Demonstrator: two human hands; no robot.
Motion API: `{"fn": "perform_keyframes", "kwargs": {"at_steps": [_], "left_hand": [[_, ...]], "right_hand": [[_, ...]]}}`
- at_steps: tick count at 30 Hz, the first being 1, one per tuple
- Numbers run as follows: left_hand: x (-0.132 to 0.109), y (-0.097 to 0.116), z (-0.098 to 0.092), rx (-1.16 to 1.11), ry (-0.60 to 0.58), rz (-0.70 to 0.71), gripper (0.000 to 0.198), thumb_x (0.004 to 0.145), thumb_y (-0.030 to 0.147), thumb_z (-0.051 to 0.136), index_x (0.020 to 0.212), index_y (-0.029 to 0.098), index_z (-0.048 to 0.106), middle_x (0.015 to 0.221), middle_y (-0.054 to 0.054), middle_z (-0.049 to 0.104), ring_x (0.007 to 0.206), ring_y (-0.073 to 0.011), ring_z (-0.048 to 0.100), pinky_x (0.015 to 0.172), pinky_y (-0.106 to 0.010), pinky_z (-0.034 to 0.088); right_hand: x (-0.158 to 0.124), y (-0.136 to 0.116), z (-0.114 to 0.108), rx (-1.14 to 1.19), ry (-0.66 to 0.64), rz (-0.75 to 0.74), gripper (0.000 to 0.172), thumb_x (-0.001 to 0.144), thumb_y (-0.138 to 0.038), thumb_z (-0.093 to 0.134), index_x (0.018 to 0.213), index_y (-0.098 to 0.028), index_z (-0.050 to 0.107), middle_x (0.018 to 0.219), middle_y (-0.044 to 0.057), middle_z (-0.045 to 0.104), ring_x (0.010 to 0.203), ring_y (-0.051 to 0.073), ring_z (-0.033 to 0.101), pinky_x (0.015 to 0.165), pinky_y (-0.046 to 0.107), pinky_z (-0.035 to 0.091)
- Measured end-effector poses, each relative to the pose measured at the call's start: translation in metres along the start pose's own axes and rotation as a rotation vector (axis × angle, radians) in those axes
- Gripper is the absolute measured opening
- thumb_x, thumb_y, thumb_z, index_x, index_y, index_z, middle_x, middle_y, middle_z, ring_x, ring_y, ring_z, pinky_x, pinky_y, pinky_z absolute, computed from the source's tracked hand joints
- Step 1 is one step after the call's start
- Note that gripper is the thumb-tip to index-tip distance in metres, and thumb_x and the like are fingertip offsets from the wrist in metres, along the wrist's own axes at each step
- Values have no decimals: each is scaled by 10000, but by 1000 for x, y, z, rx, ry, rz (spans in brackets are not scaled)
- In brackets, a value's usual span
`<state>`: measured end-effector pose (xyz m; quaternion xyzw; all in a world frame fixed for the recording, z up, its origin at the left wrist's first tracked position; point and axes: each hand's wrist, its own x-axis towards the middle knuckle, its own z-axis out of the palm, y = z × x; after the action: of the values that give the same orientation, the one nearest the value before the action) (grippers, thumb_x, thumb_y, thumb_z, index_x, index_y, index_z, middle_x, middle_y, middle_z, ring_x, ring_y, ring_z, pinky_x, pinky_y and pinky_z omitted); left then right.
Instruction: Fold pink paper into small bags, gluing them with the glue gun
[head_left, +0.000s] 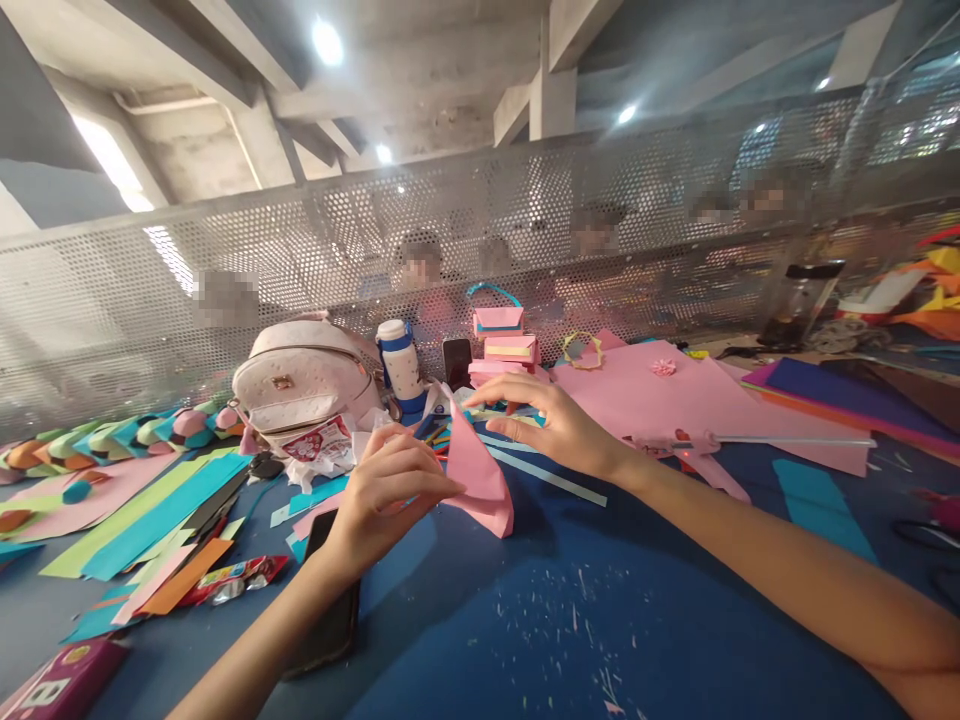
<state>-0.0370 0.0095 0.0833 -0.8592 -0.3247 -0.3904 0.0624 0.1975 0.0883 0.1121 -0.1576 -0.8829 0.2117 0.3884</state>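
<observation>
A folded piece of pink paper (481, 482) stands tilted above the blue table, coming to a point at its top. My left hand (394, 485) pinches its left edge between thumb and fingers. My right hand (536, 410) is beside the paper's upper tip, its thumb and fingers apart; whether a fingertip brushes the paper I cannot tell. Behind the hands, small pink paper boxes (510, 350) are stacked, topped by one with a blue handle. Under my left wrist lies a dark phone (326, 625).
To the left are a pale backpack (304, 375), a white-and-blue bottle (401, 365) and coloured paper strips (169, 515). A pink glue gun (694, 455) rests on the right near a large pink sheet (622, 385). Perforated metal panels (322, 250) rise behind, with people beyond.
</observation>
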Motion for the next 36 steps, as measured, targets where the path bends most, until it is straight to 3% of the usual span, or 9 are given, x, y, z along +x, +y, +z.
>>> {"fn": "perform_keyframes", "kwargs": {"at_steps": [3,6,9,11,14,19,26,32,36], "left_hand": [[3,0,-9,56,-76,86,233,883,143,595,1001,320,691,855,38,730,865,-139,654,1016,-388,345],[4,2,-16,121,-89,96,252,882,137,597,1082,285,629,927,21,729,893,-141,652,1084,-424,282],[5,3,-21,186,-105,92,235,882,121,589,1079,250,587,951,0,718,904,-146,640,1093,-448,269],[5,3,-23,219,-98,91,242,888,95,564,1076,248,573,948,2,715,899,-146,640,1099,-455,253],[5,4,-22,248,-89,94,262,894,89,545,1100,251,555,957,1,719,895,-147,645,1112,-463,225],[5,7,-18,252,-131,82,252,897,104,545,1105,246,545,959,4,717,909,-147,643,1108,-462,231],[4,12,-16,240,-150,72,274,894,80,529,1106,251,555,968,7,708,932,-145,630,1132,-466,189],[5,12,-13,241,-133,72,280,889,53,525,1094,241,556,946,15,712,927,-140,632,1133,-457,181],[5,10,-14,266,-128,68,288,896,44,483,1070,255,571,935,19,713,923,-137,636,1131,-447,197]], "right_hand": [[1,-1,-13,-107,-112,-101,439,891,-348,617,1316,-284,525,1382,66,498,1304,216,398,1099,444,310],[1,-4,-22,-159,-182,-156,403,820,-407,691,1186,-265,601,1438,62,441,1367,241,315,1124,466,251],[0,-10,-29,-163,-242,-174,147,841,-371,674,901,-237,660,1261,30,601,1255,225,458,1110,459,241],[-1,-15,-31,-150,-283,-154,112,868,-332,645,829,-227,656,1043,12,688,1078,196,569,1061,434,295],[-3,-22,-30,-125,-322,-88,121,867,-324,642,822,-216,672,875,16,698,895,177,602,907,363,408],[-6,-25,-25,-70,-481,-21,194,831,-387,672,820,-195,698,835,26,687,792,159,607,725,287,458],[-8,-23,-18,177,-643,-11,94,808,-292,697,856,-213,715,944,14,698,874,143,636,775,226,477],[-8,-14,-9,300,-777,73,245,791,-259,696,1029,-198,687,1001,23,694,901,144,623,793,216,483],[-8,-7,-5,380,-776,167,136,811,-234,662,926,-178,710,851,4,702,756,118,616,670,187,487]]}}
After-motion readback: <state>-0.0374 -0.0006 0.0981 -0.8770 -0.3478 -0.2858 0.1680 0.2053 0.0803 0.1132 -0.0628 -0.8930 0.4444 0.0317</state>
